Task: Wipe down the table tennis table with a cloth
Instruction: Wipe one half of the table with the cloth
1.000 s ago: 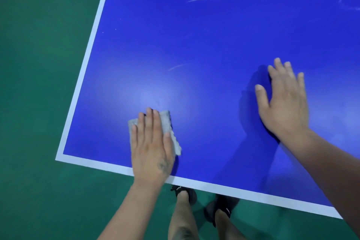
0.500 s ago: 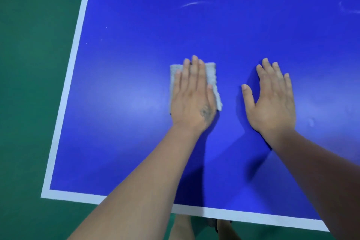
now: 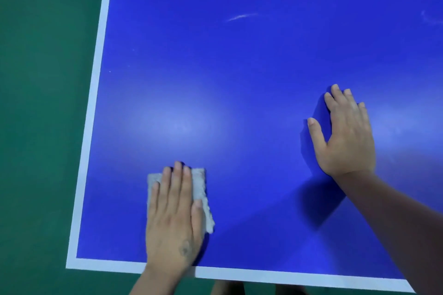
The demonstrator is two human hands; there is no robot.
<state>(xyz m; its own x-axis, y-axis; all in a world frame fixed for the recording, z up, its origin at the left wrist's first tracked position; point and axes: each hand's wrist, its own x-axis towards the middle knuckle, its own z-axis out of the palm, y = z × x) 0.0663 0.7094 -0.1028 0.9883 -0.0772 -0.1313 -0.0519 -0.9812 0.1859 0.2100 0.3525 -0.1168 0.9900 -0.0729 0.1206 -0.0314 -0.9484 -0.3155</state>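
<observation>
Cloth, pale grey and folded, is lying flat on the blue worktop near its front left corner, just inside the white border line. The left hand is pressing down on it with straight fingers held close together, the thumb lying along the cloth's right side, so only the cloth's far edge and right side are showing. The right hand is resting palm-down on the bare worktop well to the right, fingers straight and together, thumb spread out. A white streak is marking the surface farther back. Green floor is lying beyond the left edge.
</observation>
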